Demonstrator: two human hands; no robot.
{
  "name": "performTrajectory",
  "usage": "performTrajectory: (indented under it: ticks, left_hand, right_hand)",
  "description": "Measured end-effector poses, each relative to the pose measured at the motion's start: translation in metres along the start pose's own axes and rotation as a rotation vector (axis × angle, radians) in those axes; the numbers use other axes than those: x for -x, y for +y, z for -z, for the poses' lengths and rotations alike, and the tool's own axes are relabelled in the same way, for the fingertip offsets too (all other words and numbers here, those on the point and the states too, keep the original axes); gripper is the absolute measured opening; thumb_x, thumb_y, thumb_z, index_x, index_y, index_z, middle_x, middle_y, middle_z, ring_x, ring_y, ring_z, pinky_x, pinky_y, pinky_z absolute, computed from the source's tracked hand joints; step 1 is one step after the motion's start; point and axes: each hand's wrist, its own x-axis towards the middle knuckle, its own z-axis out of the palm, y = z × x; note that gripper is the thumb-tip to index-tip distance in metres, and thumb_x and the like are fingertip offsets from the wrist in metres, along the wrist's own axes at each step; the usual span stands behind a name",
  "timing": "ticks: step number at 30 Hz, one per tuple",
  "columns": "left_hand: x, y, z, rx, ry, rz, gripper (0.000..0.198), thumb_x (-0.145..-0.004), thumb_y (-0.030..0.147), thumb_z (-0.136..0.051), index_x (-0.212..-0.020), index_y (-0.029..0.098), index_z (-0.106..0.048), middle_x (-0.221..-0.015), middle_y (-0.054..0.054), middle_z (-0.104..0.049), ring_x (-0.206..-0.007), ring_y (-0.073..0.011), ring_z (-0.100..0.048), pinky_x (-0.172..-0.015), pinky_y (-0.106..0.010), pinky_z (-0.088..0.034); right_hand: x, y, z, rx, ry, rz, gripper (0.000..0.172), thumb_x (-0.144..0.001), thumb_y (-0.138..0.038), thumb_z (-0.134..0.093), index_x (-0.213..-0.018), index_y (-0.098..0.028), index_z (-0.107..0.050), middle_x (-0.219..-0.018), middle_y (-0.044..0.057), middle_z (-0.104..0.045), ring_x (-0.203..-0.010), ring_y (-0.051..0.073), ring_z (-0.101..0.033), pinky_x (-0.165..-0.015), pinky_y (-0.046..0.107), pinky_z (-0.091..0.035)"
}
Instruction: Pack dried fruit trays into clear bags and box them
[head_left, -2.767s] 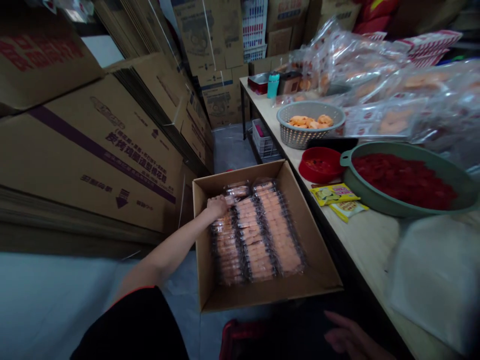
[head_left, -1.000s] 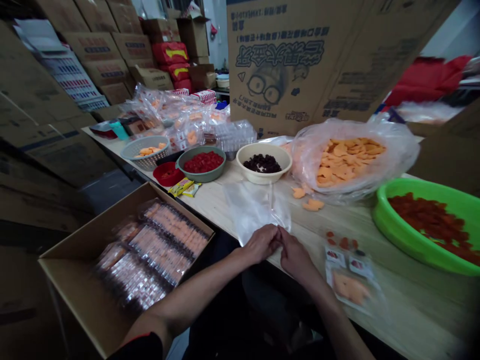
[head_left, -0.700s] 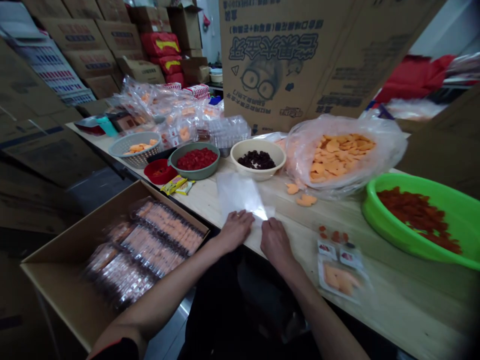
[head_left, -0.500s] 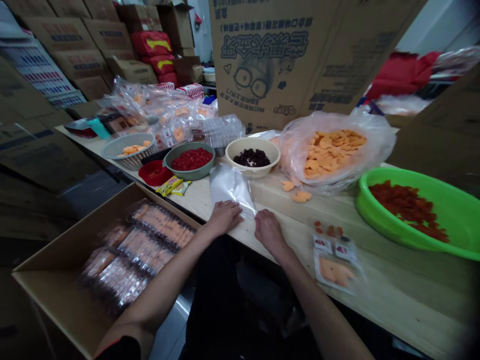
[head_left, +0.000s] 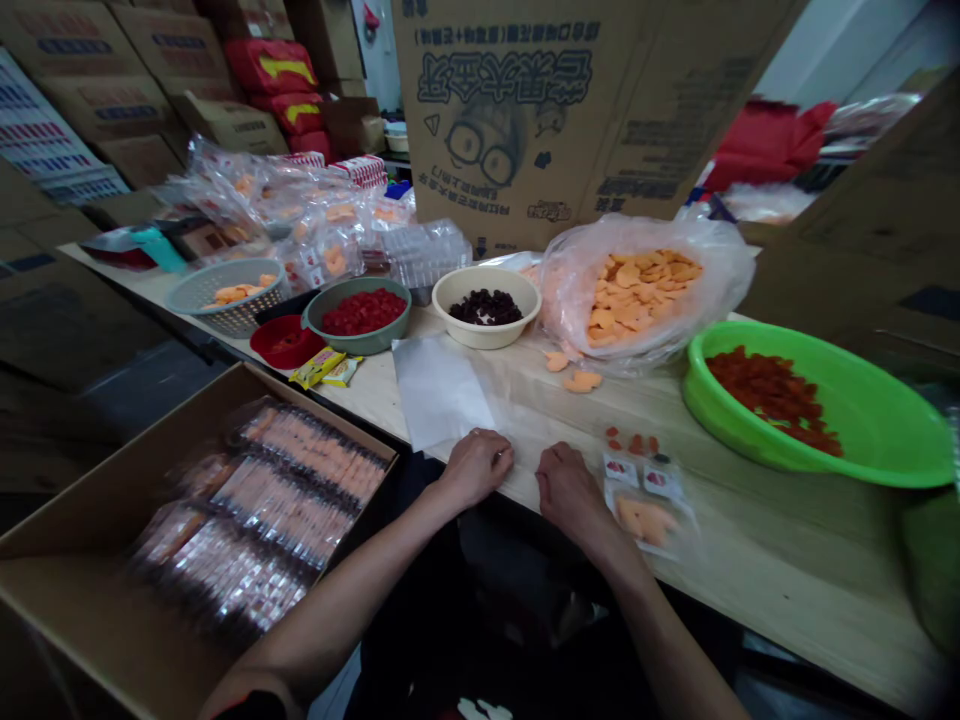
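Observation:
A flat, whitish clear plastic sheet or bag (head_left: 442, 390) lies on the table in front of me. My left hand (head_left: 478, 467) rests at its lower right corner with the fingers curled in; whether it grips the plastic is hidden. A short gap to the right, my right hand (head_left: 568, 487) is closed at the table's front edge, and what its fingers hold, if anything, does not show. Just right of it lies a clear pack (head_left: 649, 515) with orange pieces and two small white printed packets. A few small reddish pieces (head_left: 636, 443) sit at its top.
Behind the plastic stand a cream bowl (head_left: 487, 337) of dark pieces, a grey-green bowl (head_left: 384, 345) of red pieces and an open bag (head_left: 559, 290) of orange pieces. A green basin (head_left: 757, 455) is at right. At lower left, a carton (head_left: 97, 600) holds rows of packs.
The view has shifted, with most table things now further left. My left hand has slid off the plastic's middle to its lower right corner. My right hand has come nearer the clear pack.

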Motion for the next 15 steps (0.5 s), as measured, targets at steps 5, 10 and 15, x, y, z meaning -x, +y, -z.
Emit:
performTrajectory:
  ticks: [5, 10, 15]
  left_hand:
    - [0.002, 0.008, -0.003, -0.042, 0.034, 0.097, 0.025, -0.09, 0.017, -0.049, -0.079, 0.018, -0.071, -0.082, -0.006, -0.073, -0.084, -0.0214, -0.068, -0.079, -0.032, -0.052]
    - [0.017, -0.003, -0.014, -0.039, 0.275, -0.164, 0.043, -0.083, 0.001, -0.041, -0.112, 0.018, -0.067, -0.124, -0.01, -0.069, -0.113, -0.0215, -0.065, -0.094, -0.037, -0.055]
    - [0.022, -0.02, -0.009, -0.001, 0.336, -0.457, 0.036, -0.072, -0.007, -0.038, -0.078, 0.017, -0.065, -0.147, -0.009, -0.053, -0.124, -0.0218, -0.06, -0.092, -0.035, -0.058]
  right_hand:
    - [-0.001, -0.015, 0.003, 0.007, 0.034, -0.064, 0.022, -0.098, -0.03, -0.05, -0.104, -0.014, -0.065, -0.106, 0.017, -0.061, -0.099, 0.03, -0.054, -0.083, 0.039, -0.042]
    - [-0.005, -0.019, -0.004, 0.107, 0.054, -0.206, 0.03, -0.085, -0.002, -0.048, -0.107, -0.012, -0.065, -0.107, 0.019, -0.062, -0.1, 0.03, -0.056, -0.081, 0.039, -0.044]
    - [0.018, 0.034, 0.016, -0.149, 0.174, -0.165, 0.025, -0.086, -0.007, -0.051, -0.106, -0.013, -0.065, -0.106, 0.014, -0.065, -0.099, 0.023, -0.06, -0.089, 0.034, -0.047]
